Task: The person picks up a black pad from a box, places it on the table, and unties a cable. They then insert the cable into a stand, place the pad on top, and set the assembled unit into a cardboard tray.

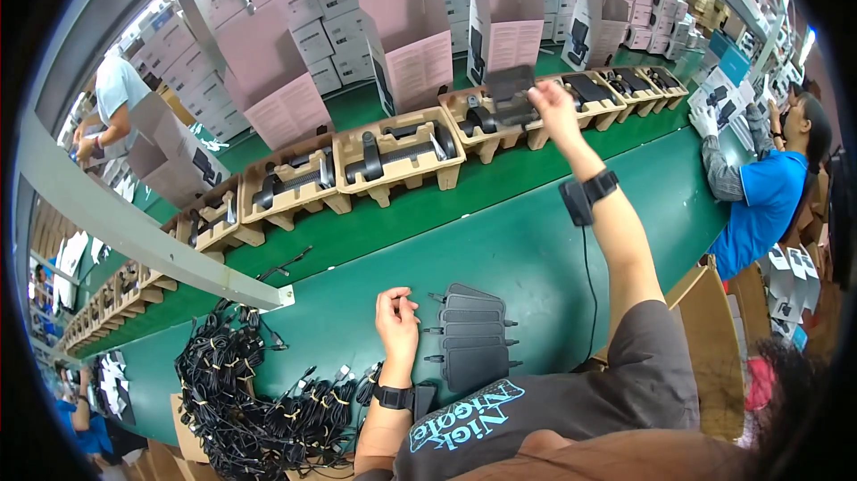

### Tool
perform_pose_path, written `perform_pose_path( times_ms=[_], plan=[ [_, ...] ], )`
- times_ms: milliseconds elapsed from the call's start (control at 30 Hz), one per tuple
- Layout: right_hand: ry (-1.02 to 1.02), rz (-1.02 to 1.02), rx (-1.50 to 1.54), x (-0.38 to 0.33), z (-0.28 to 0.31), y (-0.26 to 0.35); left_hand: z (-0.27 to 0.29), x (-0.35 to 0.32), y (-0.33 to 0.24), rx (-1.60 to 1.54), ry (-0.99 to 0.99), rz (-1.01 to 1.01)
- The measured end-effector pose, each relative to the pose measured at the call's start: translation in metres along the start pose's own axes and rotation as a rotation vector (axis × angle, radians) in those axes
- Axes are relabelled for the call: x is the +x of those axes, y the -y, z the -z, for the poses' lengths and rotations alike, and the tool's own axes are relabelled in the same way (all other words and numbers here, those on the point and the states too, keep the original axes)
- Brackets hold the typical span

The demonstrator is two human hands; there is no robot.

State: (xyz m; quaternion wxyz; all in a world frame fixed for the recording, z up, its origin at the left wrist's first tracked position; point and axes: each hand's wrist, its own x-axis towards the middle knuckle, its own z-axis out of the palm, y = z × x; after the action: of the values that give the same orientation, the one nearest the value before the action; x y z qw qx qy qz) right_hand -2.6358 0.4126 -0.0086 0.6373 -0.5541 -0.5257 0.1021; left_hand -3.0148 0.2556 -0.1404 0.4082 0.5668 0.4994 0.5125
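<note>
My right hand (pixel 553 106) reaches out over the row of trays and pinches a dark flat panel (pixel 511 97) by its right edge. The panel is tilted up above a brown molded tray (pixel 464 128) that holds black parts. Near the front of the green table, my left hand (pixel 397 313) hovers or rests with loosely curled fingers a little apart, and nothing shows in it. Just right of it lies an overlapping stack of dark grey flat panels (pixel 473 338) with short prongs at their sides. Black straps with small boxes sit on both wrists.
Bundled black cables (pixel 223 374) pile up at the left front. More filled trays (pixel 397 155) line a green belt, with open cartons (pixel 406 53) behind them. A metal post (pixel 143 222) slants across the left. Co-workers stand at far left and at right, where one in blue (pixel 768 195) handles a carton.
</note>
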Motion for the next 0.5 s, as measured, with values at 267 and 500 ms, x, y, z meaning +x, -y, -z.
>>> perform_pose_path(
  times_ms=[267,500],
  plan=[
    [-0.007,-0.109,-0.531,0.046,-0.021,-0.07,0.011,-0.003,0.005,0.041,-0.036,0.041],
    [-0.013,0.329,-1.056,0.031,-0.026,-0.064,0.007,0.002,0.011,0.025,-0.068,-0.087]
  ],
)
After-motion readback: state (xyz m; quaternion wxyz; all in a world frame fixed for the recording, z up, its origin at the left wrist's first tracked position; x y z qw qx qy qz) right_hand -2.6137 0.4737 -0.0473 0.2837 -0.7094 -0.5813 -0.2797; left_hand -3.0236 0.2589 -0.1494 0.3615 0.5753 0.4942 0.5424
